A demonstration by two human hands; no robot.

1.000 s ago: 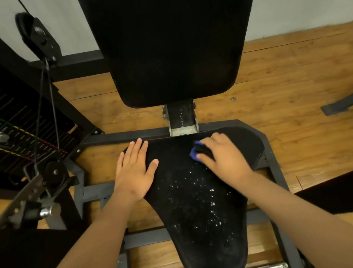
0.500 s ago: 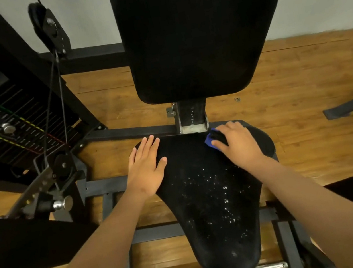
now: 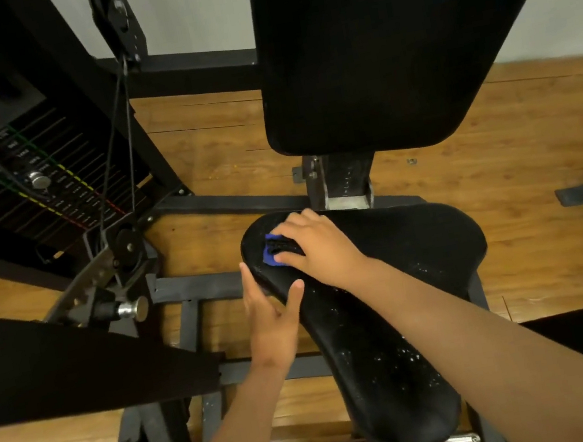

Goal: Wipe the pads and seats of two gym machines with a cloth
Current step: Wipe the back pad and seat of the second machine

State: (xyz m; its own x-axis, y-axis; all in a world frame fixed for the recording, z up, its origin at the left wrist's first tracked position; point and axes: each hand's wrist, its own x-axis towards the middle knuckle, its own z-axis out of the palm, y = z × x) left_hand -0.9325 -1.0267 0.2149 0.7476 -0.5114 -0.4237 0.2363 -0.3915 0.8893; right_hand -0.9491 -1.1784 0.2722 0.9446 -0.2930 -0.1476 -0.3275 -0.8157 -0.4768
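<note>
Blue cloth (image 3: 271, 252) sits bunched at the wide rear-left corner of the seat (image 3: 398, 338). It lies under the right grip (image 3: 316, 249), whose fingers curl over it and press it to the vinyl. Left grip (image 3: 273, 320) is spread: fingers straight along the seat's left edge, thumb laid on top, bracing.

Step in hand, by my reading: wiping this seat, rear portion. Pale specks, likely spray droplets, dot the middle and narrow front end, so that part looks unwiped. Next move calls for drawing the cloth toward the nose through those specks with even pressure.

Back pad (image 3: 387, 42) stands above the seat. Weight stack (image 3: 28, 180) is at left, wooden floor (image 3: 545, 178) beneath.
</note>
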